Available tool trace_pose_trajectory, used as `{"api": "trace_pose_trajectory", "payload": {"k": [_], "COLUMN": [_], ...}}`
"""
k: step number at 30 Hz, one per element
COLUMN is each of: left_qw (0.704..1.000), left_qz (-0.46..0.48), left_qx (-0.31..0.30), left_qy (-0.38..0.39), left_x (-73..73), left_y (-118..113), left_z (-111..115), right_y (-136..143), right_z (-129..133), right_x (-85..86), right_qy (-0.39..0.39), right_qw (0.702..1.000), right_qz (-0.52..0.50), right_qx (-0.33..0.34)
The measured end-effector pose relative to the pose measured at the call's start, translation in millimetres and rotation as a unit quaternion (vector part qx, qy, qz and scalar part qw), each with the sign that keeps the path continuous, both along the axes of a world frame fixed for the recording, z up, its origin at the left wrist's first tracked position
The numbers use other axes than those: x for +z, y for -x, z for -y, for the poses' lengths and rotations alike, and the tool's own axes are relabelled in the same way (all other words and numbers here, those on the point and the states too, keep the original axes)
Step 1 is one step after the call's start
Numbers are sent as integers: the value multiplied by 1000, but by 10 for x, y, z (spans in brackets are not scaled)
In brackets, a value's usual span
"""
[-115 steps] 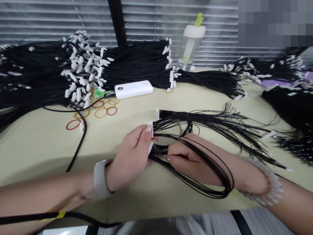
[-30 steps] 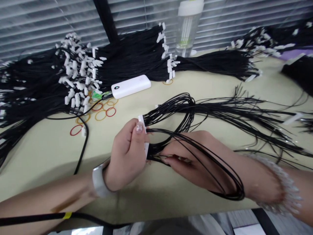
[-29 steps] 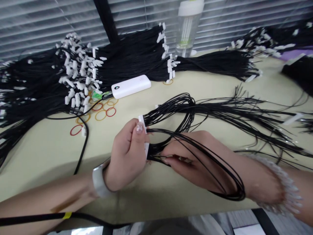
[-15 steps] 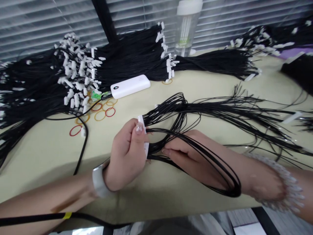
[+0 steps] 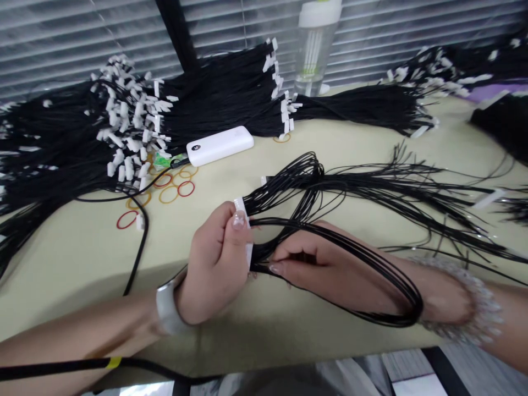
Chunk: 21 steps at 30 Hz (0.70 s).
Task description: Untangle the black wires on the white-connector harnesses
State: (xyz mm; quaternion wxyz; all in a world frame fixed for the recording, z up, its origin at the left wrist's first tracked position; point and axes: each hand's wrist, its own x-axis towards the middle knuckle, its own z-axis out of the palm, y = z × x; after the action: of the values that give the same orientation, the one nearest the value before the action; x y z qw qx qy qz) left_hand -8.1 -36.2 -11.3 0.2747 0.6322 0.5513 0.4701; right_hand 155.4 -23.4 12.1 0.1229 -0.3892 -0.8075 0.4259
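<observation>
A long white connector [image 5: 242, 207] stands upright in the grip of my left hand [image 5: 218, 258], its thumb pressed on the front face. Thin black wires [image 5: 284, 184] leave the connector's right side; some bend over in a bunch, and others loop [image 5: 371, 254] across the back of my right hand [image 5: 325, 269]. That hand is closed, thumb and finger pinching at black wires close to the connector's lower end. Exactly which wires it pinches is hard to make out. Behind it, more loose wires spread right over the table.
Piles of black wires with white connectors [image 5: 124, 113] line the back. In front lie a white power bank [image 5: 220, 146] with a black cable and several rubber bands [image 5: 185, 188]. A clear bottle [image 5: 312, 52] stands by the blinds. A thick black cable [image 5: 61, 367] crosses my left forearm.
My right hand has shifted slightly, its fingertips now nearer the connector's lower end. The wire loop over it has spread to the right. My left hand keeps hold of the connector.
</observation>
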Motion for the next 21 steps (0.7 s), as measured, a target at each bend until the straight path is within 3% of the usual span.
{"api": "trace_pose_trajectory", "payload": {"k": [5,9,12,16,21], "left_qw": [1000,999,998,996,996], "left_qz": [24,34,34,36,39], "left_qx": [3,-7,-1,8,13], "left_qy": [15,41,56,77,79], "left_x": [-4,15,26,29,28], "left_y": [-4,-9,-14,-21,-19], "left_z": [-27,-43,-42,-32,-44], "right_y": [22,-11,-67,-126,-162], "right_z": [10,32,16,-15,7], "right_x": [61,71,39,24,118], "right_qy": [-109,-241,-310,-311,-195], "right_qw": [993,962,943,947,978], "right_qz": [50,125,118,83,76], "right_qx": [-1,17,19,-8,22]}}
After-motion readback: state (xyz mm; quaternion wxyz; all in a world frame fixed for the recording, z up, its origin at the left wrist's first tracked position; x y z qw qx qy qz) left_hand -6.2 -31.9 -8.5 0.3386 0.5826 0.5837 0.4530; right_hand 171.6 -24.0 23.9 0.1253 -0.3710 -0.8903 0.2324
